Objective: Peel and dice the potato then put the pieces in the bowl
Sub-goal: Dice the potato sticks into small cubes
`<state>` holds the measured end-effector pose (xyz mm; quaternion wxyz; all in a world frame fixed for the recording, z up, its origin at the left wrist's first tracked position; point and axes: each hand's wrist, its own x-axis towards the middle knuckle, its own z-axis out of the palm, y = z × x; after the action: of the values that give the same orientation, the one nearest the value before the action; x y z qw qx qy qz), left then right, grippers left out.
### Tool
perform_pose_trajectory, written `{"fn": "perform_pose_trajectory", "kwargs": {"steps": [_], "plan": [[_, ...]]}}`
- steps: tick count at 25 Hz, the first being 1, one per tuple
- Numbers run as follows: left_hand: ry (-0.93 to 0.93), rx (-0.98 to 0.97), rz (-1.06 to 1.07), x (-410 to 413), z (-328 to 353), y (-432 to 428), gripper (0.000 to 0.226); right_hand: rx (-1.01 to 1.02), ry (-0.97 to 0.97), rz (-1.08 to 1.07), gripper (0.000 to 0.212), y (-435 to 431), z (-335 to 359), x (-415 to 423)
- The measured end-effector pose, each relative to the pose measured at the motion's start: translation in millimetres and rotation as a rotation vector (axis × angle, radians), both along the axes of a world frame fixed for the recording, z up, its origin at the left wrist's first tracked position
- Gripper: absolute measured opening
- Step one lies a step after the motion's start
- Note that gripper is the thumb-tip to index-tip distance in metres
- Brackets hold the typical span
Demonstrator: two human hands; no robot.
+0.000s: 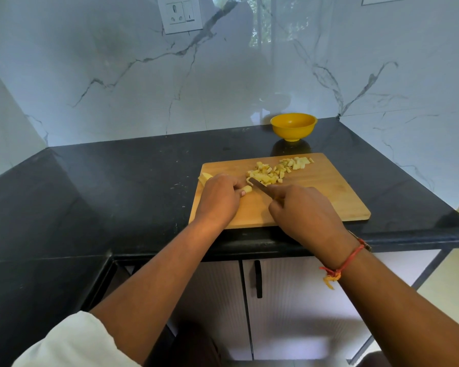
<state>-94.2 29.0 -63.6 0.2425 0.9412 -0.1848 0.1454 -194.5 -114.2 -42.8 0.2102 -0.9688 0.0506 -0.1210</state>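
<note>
Potato strip: our left hand pins it near the board's left edge.
Knife: gripped in our closed right hand.
Diced pieces: board's far edge.
Bowl: bench's back edge.

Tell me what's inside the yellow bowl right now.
The yellow bowl looks empty; only its bare inner wall shows. The near rim hides part of the bottom. The diced potato pieces are on the cutting board.
</note>
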Motion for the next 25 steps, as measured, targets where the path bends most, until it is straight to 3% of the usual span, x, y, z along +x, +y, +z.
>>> {"fn": "perform_pose_trajectory", "kwargs": {"steps": [16,25], "plan": [[-0.012,-0.025,0.054,-3,2,1,0.014,-0.209,0.128,0.045,0.049,18,-5,14],[-0.017,-0.029,-0.011,-3,1,3,0.016,-0.37,0.125,0.001,0.064,0,-7,-7]]}}
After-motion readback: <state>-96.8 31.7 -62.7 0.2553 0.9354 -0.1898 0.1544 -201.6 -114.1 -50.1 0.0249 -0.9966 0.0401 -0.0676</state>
